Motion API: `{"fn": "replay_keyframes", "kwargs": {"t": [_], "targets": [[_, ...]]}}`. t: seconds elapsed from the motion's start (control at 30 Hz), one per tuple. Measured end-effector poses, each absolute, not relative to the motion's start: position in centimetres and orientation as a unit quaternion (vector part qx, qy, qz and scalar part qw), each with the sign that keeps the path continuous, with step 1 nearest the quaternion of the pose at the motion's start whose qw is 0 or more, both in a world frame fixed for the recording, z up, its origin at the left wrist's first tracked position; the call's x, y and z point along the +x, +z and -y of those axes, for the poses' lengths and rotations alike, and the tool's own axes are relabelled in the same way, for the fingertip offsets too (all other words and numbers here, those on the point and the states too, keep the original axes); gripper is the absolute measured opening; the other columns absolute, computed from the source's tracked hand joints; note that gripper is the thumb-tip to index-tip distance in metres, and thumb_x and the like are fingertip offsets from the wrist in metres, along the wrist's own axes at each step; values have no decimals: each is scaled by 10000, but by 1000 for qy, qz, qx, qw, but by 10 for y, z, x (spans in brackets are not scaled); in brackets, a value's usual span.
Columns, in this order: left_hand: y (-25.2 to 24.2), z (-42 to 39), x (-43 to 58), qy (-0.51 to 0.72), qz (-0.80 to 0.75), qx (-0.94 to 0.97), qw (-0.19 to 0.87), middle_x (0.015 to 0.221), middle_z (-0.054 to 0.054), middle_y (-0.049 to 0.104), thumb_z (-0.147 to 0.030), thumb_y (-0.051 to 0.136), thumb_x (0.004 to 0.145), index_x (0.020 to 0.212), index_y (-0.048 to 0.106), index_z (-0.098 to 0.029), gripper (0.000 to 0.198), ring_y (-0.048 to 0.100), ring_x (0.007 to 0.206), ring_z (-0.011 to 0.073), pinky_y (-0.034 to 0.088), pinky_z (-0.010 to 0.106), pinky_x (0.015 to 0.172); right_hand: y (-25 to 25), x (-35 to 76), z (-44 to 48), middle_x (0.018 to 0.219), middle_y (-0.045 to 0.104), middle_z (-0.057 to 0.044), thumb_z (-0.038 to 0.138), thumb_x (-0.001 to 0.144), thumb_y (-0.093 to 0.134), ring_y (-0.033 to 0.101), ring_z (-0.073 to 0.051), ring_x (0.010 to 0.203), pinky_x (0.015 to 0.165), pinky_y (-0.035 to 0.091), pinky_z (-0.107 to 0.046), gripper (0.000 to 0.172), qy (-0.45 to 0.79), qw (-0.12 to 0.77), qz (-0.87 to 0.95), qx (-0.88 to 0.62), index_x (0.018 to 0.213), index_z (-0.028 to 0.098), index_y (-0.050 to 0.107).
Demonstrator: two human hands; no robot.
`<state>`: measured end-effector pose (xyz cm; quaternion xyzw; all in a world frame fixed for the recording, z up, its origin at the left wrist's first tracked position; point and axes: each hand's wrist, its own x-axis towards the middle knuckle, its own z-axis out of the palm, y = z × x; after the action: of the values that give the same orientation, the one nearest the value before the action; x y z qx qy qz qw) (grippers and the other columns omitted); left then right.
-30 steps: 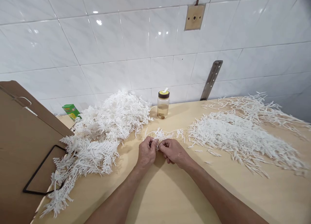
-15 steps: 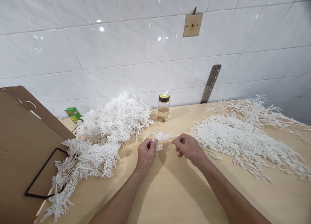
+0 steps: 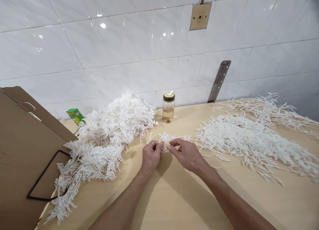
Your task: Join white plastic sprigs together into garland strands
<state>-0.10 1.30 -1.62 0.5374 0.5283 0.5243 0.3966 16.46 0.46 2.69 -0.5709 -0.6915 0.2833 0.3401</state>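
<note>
In mid-frame, the left hand [image 3: 151,156] pinches a white sprig [image 3: 165,137], likely to steady it for the right hand [image 3: 186,153] close by; whether that one grips, I can't tell.

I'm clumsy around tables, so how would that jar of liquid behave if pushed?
The jar may tip if pushed near its lid, being taller than wide. Being round, it would likely roll once toppled. The liquid would probably slosh, since there is space above it.
</note>
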Motion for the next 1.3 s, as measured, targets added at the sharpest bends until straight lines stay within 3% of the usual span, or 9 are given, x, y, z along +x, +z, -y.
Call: {"fn": "replay_keyframes", "kwargs": {"t": [0.07,0.23,0.43,0.6,0.77,0.97,1.1,1.17,1.3], "targets": [[-18,-14,-1,521,-526,549,389,499,-53,463,-542,611,800,642,527,-186,398,379,459,86,308,216,467,22,150,-2,921,723,-57,395,810,573,635,-181,680,592,475,-273,248,330,324,686,-562,899,199,696],[-20,-16,-1,512,-526,561,382,505,-49,479,-511,612,803,648,551,-183,368,394,469,91,312,220,482,15,145,-4,686,651,-7,386,826,527,505,-104,426,414,383,-231,248,399,305,659,-560,723,191,640],[-16,-13,1,521,-525,566,363,544,-47,475,-471,607,810,646,537,-178,342,409,517,94,339,224,524,11,140,-5,662,618,21,279,764,532,460,-68,375,380,369,-208,125,398,327,653,-555,705,191,598],[-17,-11,0,549,-513,539,379,512,-62,449,-481,587,829,679,510,-188,338,393,474,88,332,222,492,-3,132,-11,474,499,68,235,728,501,458,-82,313,324,337,-194,88,484,329,576,-570,646,204,499],[-19,-15,-4,597,-493,491,398,464,-78,425,-513,586,838,678,466,-200,371,368,419,75,306,207,447,-6,135,-14,512,572,40,247,726,528,517,-92,327,305,279,-176,77,509,348,522,-589,676,194,501],[-25,-21,-5,576,-498,479,436,421,-81,431,-536,609,811,671,490,-198,385,353,366,69,290,199,412,18,178,-17,773,689,-18,237,685,600,585,-90,408,402,399,-195,76,341,378,566,-648,697,182,547],[-22,-20,-4,570,-504,480,436,427,-79,439,-531,616,805,666,492,-197,383,362,366,67,288,194,408,33,223,-26,673,658,-29,299,716,596,612,-163,543,563,460,-275,110,120,417,545,-718,757,198,593],[-21,-19,-3,566,-507,481,438,428,-78,441,-529,614,808,669,496,-195,381,365,370,68,289,193,410,35,238,-29,743,674,-56,334,725,602,617,-197,627,660,468,-331,154,31,413,538,-734,796,198,610],[-21,-19,-2,562,-510,487,433,425,-78,435,-525,607,817,674,501,-193,377,368,378,70,295,194,421,33,227,-25,881,700,-81,397,782,566,613,-199,665,718,463,-354,221,43,413,590,-693,812,199,660]]}}
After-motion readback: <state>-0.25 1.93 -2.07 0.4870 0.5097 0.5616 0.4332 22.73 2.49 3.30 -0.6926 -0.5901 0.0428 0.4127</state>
